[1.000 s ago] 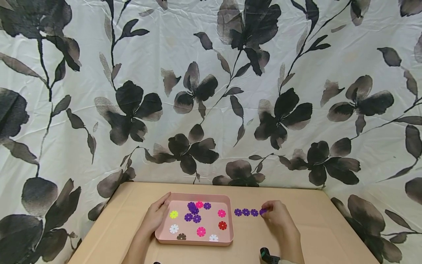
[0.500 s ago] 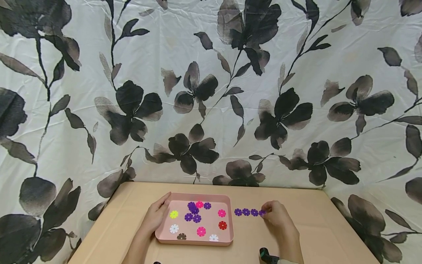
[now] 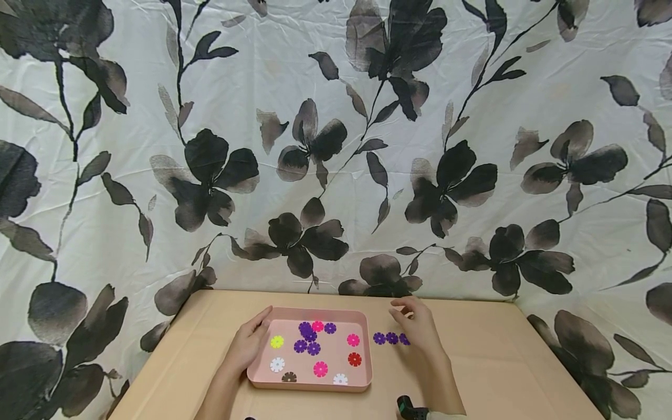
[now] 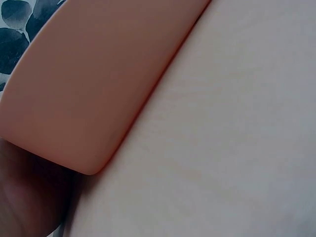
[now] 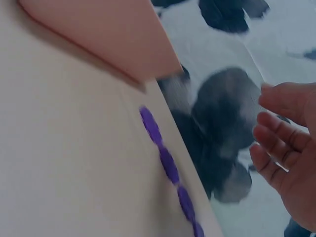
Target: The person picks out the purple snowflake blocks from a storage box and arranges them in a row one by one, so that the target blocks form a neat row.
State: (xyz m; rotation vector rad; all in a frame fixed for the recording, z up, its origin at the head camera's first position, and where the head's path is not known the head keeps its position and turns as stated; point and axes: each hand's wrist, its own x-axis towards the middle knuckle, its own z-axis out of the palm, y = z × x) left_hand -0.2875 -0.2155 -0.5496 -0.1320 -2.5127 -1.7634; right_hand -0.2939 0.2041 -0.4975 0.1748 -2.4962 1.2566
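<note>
A shallow pink tray (image 3: 310,380) lies on the table, with several flower-shaped pieces in it: purple, pink, white, a yellow one (image 3: 276,342), a red one (image 3: 354,359) and a brown one (image 3: 289,377). My left hand (image 3: 247,341) holds the tray's left side; in the left wrist view the tray wall (image 4: 94,89) hides most of its fingers. Right of the tray lies a row of purple flower pieces (image 3: 391,338), which look joined end to end (image 5: 169,165). Above the row's right end is my right hand (image 3: 420,326), fingers loosely bent and apart, nothing between them.
The tan tabletop (image 3: 504,361) reaches back to a white cloth (image 3: 294,70) with dark printed flowers. On my right wrist is a black strap-like device (image 3: 412,408). A small dark object (image 3: 250,418) shows at the bottom edge.
My right hand has let go of the purple row's right end and moved up and left, away from the table. It now covers that end in the head view. Left hand and tray stay put.
</note>
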